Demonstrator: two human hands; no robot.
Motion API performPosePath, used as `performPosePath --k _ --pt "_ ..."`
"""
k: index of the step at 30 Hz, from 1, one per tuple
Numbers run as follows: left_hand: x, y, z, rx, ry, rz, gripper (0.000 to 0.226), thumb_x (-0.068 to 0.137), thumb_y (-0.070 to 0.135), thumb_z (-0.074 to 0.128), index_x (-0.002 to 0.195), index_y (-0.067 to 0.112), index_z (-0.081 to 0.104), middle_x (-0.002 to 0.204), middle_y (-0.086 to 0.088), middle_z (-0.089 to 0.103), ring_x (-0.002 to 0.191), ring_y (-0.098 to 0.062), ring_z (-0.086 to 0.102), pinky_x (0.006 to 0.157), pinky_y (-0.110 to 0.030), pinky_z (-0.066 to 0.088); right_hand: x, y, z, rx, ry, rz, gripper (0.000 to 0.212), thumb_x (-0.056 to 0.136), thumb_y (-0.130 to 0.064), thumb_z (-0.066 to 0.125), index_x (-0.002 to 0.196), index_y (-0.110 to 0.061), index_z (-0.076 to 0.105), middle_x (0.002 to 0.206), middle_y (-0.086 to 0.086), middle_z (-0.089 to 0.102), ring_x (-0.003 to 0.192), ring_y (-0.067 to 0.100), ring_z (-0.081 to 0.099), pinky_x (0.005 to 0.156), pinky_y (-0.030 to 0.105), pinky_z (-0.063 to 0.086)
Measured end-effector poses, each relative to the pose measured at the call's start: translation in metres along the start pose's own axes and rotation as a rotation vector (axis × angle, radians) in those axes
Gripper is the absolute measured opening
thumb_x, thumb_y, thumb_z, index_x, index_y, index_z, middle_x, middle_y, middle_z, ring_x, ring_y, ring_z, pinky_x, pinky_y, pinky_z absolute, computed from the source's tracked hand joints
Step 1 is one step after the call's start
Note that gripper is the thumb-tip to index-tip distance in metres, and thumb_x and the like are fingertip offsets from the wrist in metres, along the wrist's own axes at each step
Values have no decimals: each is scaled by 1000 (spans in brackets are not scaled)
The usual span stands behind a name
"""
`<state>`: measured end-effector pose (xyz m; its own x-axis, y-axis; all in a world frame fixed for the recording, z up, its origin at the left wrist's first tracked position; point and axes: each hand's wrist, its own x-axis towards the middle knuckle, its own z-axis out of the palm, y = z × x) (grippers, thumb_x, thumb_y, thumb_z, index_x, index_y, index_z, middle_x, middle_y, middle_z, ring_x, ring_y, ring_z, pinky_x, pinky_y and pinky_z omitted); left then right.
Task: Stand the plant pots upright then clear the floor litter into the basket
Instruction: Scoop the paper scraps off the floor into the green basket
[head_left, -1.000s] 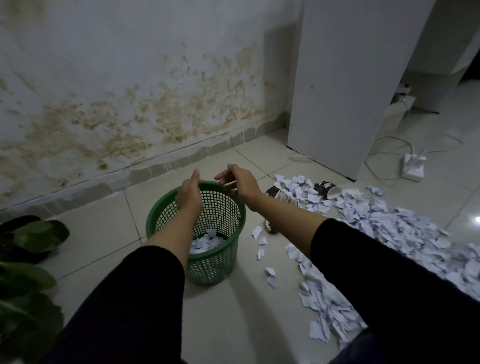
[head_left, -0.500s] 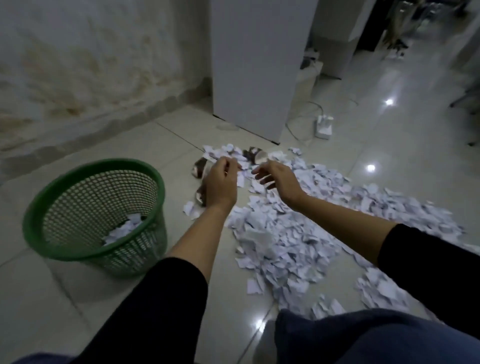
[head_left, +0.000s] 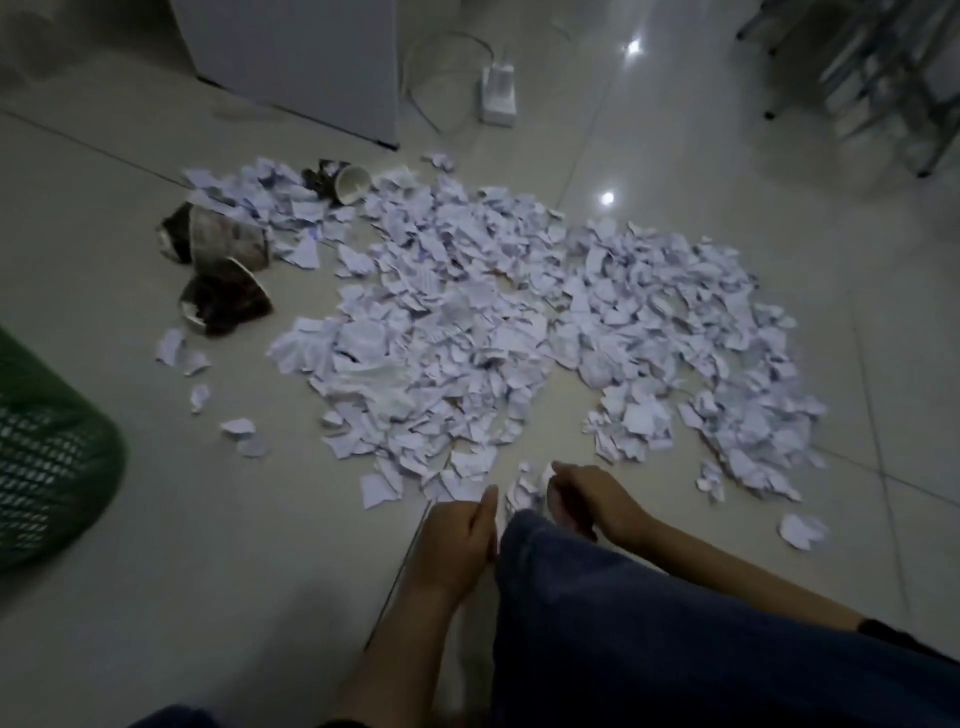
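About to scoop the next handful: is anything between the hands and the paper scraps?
Nothing visible. The left hand and right hand sit at the near edge of the paper scraps, either side of the person's knee.

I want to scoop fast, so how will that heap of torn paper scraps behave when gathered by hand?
The torn paper scraps are probably very light and floppy: thin, crumpled pieces lying loose. Pushed, they would likely slide on the glossy floor tiles but scatter rather than move as one mass. A handful may shed bits, so cupping with the left hand and right hand seems wise.
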<state>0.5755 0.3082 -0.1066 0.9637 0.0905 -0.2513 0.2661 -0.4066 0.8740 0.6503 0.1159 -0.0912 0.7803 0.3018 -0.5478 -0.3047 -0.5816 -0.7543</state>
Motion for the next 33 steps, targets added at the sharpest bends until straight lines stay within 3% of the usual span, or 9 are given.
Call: performPosePath --k 5,7,9,11,17,21,26,31,33 --pt "-11 6 4 -86 -485 -368 52 100 31 41 59 5 60 49 -8 61 44 -22 59 48 -25 48 -9 23 4 -144 -341 331 41 107 -31 35 137 -6 48 119 10 55 108 20 53 103 32 40" --pt "-12 10 10 -14 -557 -379 40 100 23 40 67 9 58 60 -5 61 47 -10 61 43 -16 43 -9 24 11 -50 -357 371 42 106 -42 30 120 -15 59 105 -6 57 91 4 56 100 29 45" --pt "-4 10 15 113 -563 -262 34 100 17 42 69 14 55 72 -4 60 70 -11 65 48 -9 42 -4 12 12 6 -312 392 49 104 -53 23 77 -24 52 71 -15 55 61 -3 49 69 18 41" --pt "7 8 15 191 -469 -154 22 96 20 49 81 11 63 87 -8 66 85 -18 63 67 -19 47 1 -2 9 60 -290 348 71 98 -65 15 62 -15 49 50 -8 52 50 8 42 54 20 28" --pt "32 18 -2 -459 -50 -254 21 96 8 48 107 6 65 88 -15 68 68 -20 63 65 -30 54 24 -20 -8 439 43 71 73 102 -54 21 105 -1 72 95 13 74 73 24 64 64 32 49" --pt "25 9 -14 -121 190 42 17 93 14 48 96 16 64 80 -3 63 70 -16 58 60 -26 47 27 -15 -15 351 451 -89 44 104 -25 36 85 -8 72 82 11 70 63 16 59 56 29 42" --pt "18 -21 -10 319 568 54 61 83 37 59 135 12 41 137 -14 38 129 -29 33 108 -41 30 34 7 -10 -76 839 -137 27 99 -26 46 121 -24 62 134 6 52 126 17 45 106 36 37" --pt "35 -49 -6 353 614 -256 83 82 42 65 147 10 25 152 -26 18 141 -45 17 114 -55 15 53 21 10 -295 721 -178 31 98 -12 50 127 -9 58 148 18 42 142 37 32 114 55 28" --pt "41 -47 -4 296 600 -276 78 87 38 62 148 9 24 153 -27 18 143 -45 14 115 -55 10 58 14 25 -245 576 -172 36 102 -16 41 136 -13 51 150 10 40 144 28 29 119 46 24"
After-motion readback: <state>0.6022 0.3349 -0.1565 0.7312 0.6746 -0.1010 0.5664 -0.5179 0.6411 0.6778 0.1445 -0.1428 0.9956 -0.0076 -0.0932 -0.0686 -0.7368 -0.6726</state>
